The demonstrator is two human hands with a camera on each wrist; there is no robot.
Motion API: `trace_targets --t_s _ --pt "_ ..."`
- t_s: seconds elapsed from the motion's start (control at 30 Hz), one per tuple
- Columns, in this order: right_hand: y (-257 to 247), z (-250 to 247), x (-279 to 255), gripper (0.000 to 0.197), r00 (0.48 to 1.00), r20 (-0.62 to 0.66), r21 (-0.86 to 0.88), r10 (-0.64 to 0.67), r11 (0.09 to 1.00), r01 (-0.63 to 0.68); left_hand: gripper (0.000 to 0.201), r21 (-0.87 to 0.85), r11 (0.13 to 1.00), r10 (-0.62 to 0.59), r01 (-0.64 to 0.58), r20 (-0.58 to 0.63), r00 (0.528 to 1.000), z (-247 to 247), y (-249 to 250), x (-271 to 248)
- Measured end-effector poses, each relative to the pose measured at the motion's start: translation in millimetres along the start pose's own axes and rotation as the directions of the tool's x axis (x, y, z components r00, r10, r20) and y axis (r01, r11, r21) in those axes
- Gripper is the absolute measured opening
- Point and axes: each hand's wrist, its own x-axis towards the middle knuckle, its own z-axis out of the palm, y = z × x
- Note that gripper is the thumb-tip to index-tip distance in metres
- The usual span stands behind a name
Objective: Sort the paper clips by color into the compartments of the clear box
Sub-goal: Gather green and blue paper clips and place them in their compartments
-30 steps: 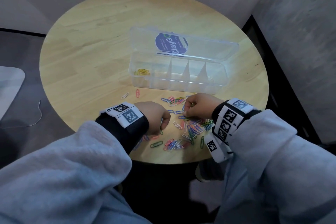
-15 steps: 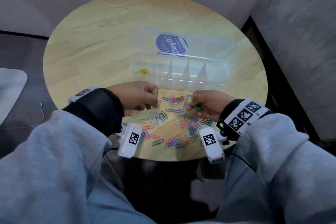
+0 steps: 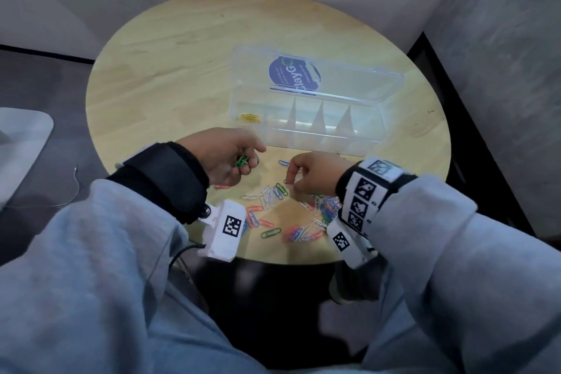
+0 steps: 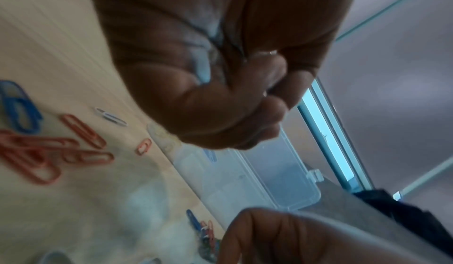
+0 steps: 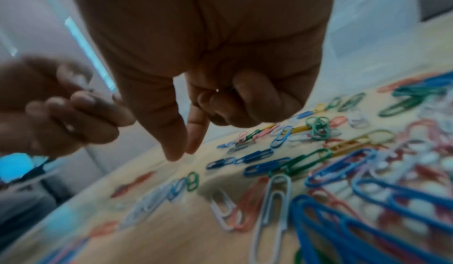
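While lid open, clear box (image 3: 306, 127) holds yellow clips (image 3: 249, 118).

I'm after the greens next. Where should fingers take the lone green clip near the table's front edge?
Probably from straight above, thumb and forefinger pinching the green clip across its two long sides at mid-length: it lies flat on the table, slanted, with bare wood beside it.

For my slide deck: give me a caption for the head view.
Left hand holds green paper clips while right hand picks from the mixed pile beside the clear box.
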Motion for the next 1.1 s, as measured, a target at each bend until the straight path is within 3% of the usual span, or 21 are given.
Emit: trace_targets --t_s 0.07,0.13,0.2,0.33,0.47,0.6,0.87,0.97,1.0,1.1 --pt "-5 5 5 0.018 1.000 0.009 -0.047 0.013 0.999 -0.013 0.004 0.285 0.958 -0.012 0.011 0.001 1.000 9 0 0" --pt "-8 10 10 0.019 1.000 0.004 -0.063 0.011 0.998 -0.011 0.007 0.652 0.756 0.028 -0.054 0.051 0.998 19 -3 -1" --pt "-9 12 13 0.018 1.000 -0.023 -0.103 -0.009 0.995 0.007 0.009 0.841 0.529 0.026 -0.116 0.120 0.992 32 -9 -5" --pt "-7 16 17 0.013 0.998 -0.043 -0.166 -0.038 0.986 0.031 0.013 0.915 0.371 -0.067 -0.161 0.199 0.978 50 -24 -1" --pt "-3 10 19 0.016 1.000 -0.008 -0.191 -0.026 0.981 0.024 0.014 0.961 0.182 -0.003 -0.209 0.213 0.977 54 -30 3" --pt "1 8 17 0.017 0.999 -0.012 -0.081 -0.034 0.996 0.033 0.015 0.973 0.073 0.042 -0.217 0.215 0.976 58 -34 5" --pt "-2 1 13 0.005 0.997 0.057 -0.231 -0.054 0.971 0.066 0.007 0.987 0.081 0.041 -0.135 0.133 0.990 60 -34 5" --pt "0 0 13 0.013 0.996 0.094 -0.197 -0.006 0.980 0.025 0.005 0.985 0.118 0.045 -0.130 0.125 0.991 59 -33 3" --pt "1 -1 13 0.015 0.995 0.095 -0.158 0.010 0.987 0.005 0.008 0.977 0.168 0.030 -0.132 0.128 0.991 57 -33 3" --pt "5 -7 11 0.013 0.996 0.079 -0.018 0.039 0.999 -0.038 0.009 0.890 0.444 -0.031 -0.098 0.125 0.992 41 -25 2"
